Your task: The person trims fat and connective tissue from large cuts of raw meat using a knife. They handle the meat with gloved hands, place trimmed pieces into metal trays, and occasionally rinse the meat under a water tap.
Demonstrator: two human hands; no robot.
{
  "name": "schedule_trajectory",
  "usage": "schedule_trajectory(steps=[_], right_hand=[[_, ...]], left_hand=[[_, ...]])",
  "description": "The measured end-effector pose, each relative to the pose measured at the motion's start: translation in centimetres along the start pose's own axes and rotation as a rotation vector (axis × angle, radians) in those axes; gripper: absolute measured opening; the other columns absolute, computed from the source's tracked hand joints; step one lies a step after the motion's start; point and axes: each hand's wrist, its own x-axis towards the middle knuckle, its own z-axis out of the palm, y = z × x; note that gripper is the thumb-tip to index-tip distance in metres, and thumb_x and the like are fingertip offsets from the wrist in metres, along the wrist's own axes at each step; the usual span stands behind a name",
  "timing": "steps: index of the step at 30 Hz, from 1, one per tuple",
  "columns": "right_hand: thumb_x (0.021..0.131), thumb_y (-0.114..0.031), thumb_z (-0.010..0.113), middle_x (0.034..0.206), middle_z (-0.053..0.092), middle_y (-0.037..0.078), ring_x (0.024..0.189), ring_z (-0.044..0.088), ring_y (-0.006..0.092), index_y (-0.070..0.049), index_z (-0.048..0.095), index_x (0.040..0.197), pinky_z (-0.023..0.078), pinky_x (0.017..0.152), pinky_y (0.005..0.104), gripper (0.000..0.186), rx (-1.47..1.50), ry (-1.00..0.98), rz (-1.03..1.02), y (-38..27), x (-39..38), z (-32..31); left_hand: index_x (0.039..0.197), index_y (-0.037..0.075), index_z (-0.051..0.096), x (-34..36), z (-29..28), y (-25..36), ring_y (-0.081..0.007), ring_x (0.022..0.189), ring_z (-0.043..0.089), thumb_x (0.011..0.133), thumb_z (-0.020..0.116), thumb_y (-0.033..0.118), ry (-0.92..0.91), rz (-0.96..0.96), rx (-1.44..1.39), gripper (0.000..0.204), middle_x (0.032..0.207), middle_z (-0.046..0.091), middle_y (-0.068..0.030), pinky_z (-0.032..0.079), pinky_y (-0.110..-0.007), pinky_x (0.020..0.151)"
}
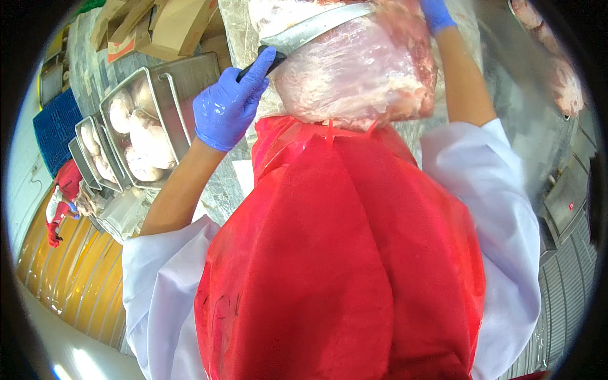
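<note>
A large slab of raw pink meat [354, 76] with white fat lies on the work table at the top middle, close to my red apron. My left hand [225, 109], in a blue glove, is closed around the black handle of a knife [326, 26]. Its index finger is stretched along the handle, and the broad blade lies across the upper part of the meat, pointing right. At the top edge, beside the meat's upper right side, my blue-gloved right hand [437, 16] shows only in part. Its fingers are cut off by the picture's edge.
To the left stand metal bins [206, 79] holding several pale, rounded meat pieces [147, 139]. Behind them are cardboard boxes [183, 28] and a blue crate [57, 130]. A person in red [66, 183] works farther left. More meat pieces [567, 85] lie at the far right.
</note>
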Motion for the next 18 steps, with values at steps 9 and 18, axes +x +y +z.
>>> schedule_trajectory(steps=[9, 18], right_hand=[[0.102, -0.017, 0.040, 0.136, 0.056, 0.012, 0.125, 0.052, 0.0207, 0.002, 0.052, 0.136, 0.037, 0.112, 0.0326, 0.041, -0.191, -0.030, -0.036, 2.7, 2.1, -1.8], [0.102, -0.016, 0.040, 0.139, 0.055, 0.011, 0.129, 0.048, 0.0187, -0.003, 0.047, 0.143, 0.029, 0.117, 0.0410, 0.043, -0.072, -0.130, 0.168, 0.6, 2.1, -1.7]], left_hand=[[0.142, 0.041, 0.047, 1.5, 2.2, -5.5, -0.0261, 0.061, 0.061, 0.094, 0.060, 0.033, -0.009, 0.091, -0.007, 0.051, 0.077, 0.056, -0.0075, 0.049, -0.039, 0.052], [0.143, 0.038, 0.046, 1.5, 5.1, -6.0, -0.0287, 0.067, 0.063, 0.095, 0.059, 0.032, 0.061, -0.136, -0.195, 0.049, 0.082, 0.060, -0.0077, 0.052, -0.040, 0.060]])
